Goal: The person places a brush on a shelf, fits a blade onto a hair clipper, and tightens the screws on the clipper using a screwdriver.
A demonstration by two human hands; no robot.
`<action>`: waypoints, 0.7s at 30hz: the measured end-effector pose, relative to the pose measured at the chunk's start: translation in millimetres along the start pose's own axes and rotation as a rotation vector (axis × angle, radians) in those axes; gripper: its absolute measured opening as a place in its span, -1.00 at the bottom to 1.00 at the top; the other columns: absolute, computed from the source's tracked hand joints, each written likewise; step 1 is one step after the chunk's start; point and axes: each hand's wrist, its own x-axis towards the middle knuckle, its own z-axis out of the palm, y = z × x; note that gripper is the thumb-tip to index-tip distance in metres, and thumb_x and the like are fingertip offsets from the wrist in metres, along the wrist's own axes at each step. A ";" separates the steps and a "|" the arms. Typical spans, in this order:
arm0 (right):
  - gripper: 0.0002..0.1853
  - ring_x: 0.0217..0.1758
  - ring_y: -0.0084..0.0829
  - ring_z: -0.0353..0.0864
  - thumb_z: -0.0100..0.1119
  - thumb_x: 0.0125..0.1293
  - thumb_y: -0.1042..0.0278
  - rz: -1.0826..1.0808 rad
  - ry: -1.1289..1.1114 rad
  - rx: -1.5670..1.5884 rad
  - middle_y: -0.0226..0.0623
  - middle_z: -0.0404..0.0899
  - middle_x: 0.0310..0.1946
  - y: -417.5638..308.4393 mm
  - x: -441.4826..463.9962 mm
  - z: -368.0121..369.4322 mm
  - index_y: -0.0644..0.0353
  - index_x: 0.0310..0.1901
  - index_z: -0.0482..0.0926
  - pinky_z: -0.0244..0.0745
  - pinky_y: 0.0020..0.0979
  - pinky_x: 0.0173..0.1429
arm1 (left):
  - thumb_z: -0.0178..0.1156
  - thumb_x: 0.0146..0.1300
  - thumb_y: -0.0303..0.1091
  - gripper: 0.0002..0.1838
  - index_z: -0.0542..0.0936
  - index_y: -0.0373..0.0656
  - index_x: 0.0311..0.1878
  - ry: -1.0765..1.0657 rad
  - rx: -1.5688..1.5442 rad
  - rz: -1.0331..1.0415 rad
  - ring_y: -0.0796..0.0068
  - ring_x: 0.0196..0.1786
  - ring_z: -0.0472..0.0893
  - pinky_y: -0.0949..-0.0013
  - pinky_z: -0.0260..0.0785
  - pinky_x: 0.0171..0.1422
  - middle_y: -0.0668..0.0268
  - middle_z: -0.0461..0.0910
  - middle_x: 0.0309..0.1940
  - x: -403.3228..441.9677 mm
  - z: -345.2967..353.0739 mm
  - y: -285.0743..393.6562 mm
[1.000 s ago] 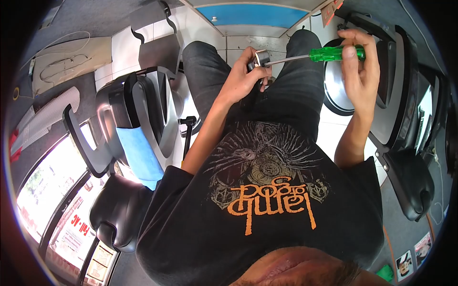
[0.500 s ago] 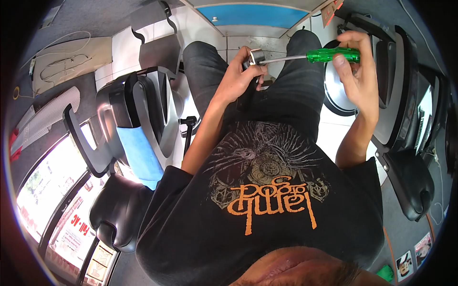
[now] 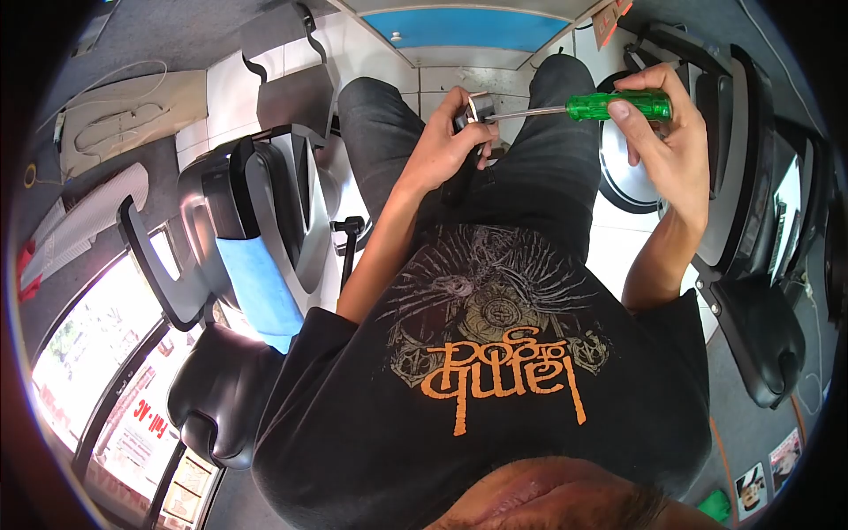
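Observation:
My right hand (image 3: 667, 146) is closed around the clear green handle of a screwdriver (image 3: 587, 107), thumb and fingers pinching it. The metal shaft points left, and its tip meets a small black device with a shiny metal end (image 3: 480, 108). That device sits in my left hand (image 3: 449, 141), fingers curled about it over my lap. Its lower part is partly hidden by my fingers and blends into my dark trousers, so its exact kind cannot be made out.
Black salon-type chairs stand on my left (image 3: 238, 194) and right (image 3: 746, 177). A blue cloth (image 3: 258, 287) hangs over the left chair's armrest. Ahead is a cabinet with a blue panel (image 3: 468, 35). A round metal chair base (image 3: 625, 168) rests beside my right leg.
My right hand has shifted slightly to the right, and its fingers have re-gripped the screwdriver handle, which looks turned. My left hand and the device have barely moved.

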 end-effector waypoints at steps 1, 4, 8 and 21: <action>-0.64 -0.60 -0.76 0.34 0.48 0.43 0.13 0.023 -0.001 -0.052 -0.54 0.56 -0.56 2.1 0.4 -2.5 0.25 -0.05 0.61 0.19 -0.60 -0.49 | 0.25 0.31 -0.40 -0.63 0.42 -0.30 0.11 0.000 0.001 -0.001 0.42 -0.34 0.60 0.32 0.50 -0.35 0.16 0.59 -0.22 0.3 -0.4 -0.9; -0.64 -0.60 -0.74 0.35 0.47 0.44 0.13 0.066 0.021 -0.193 -0.54 0.57 -0.52 9.2 4.3 -6.3 0.26 -0.04 0.59 0.23 -0.58 -0.49 | 0.25 0.31 -0.40 -0.64 0.42 -0.30 0.10 0.007 0.000 -0.002 0.42 -0.34 0.60 0.32 0.51 -0.35 0.16 0.59 -0.22 -0.2 -1.0 -2.9; -0.66 -0.61 -0.76 0.33 0.46 0.45 0.13 -0.058 0.165 -0.058 -0.56 0.52 -0.57 11.7 5.7 11.4 0.25 -0.08 0.59 0.21 -0.57 -0.50 | 0.24 0.31 -0.42 -0.65 0.42 -0.30 0.10 0.015 -0.012 -0.013 0.42 -0.34 0.60 0.32 0.51 -0.34 0.16 0.60 -0.22 -1.7 0.5 -2.7; -0.69 -0.63 -0.64 0.47 0.30 0.55 0.13 0.216 0.112 0.293 -0.43 0.58 -0.57 28.0 16.0 -7.9 0.25 -0.01 0.64 0.23 -0.58 -0.52 | 0.23 0.37 -0.40 -0.64 0.42 -0.27 0.17 0.026 -0.010 0.003 0.40 -0.32 0.61 0.31 0.51 -0.32 0.15 0.61 -0.21 -0.4 -5.4 -6.2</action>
